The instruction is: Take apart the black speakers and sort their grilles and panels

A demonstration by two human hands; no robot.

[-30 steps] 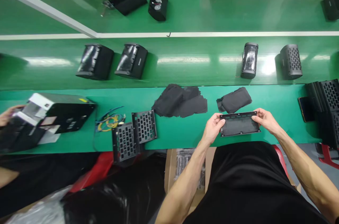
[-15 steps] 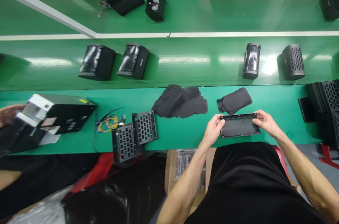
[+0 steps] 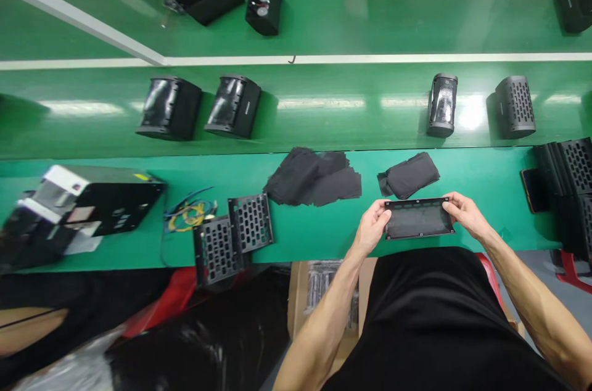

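Between my two hands is a black rectangular panel [image 3: 420, 219] with a raised rim and small tabs. A dark sheet seems to line its inside. My left hand [image 3: 372, 224] grips its left end, thumb on top of the corner. At the right end, my right hand [image 3: 464, 214] pinches the upper corner the same way. Just beyond the panel lies a small stack of black cloth-like sheets [image 3: 413, 176]. A larger spread pile of black sheets [image 3: 314, 178] is to the left, near two perforated black panels [image 3: 251, 222].
Stacked perforated panels [image 3: 576, 175] and a phone [image 3: 535, 191] are at the right. Black speaker-like housings [image 3: 234, 106] stand on the green surface beyond. Yellow and blue cables [image 3: 190, 216] lie left, beside a black-and-white machine [image 3: 115, 200]. An open carton [image 3: 298, 298] is below the edge.
My hands and the panel stay nearly still. At far left, a co-worker's hand has gone from view beside the machine. The view has shifted slightly.
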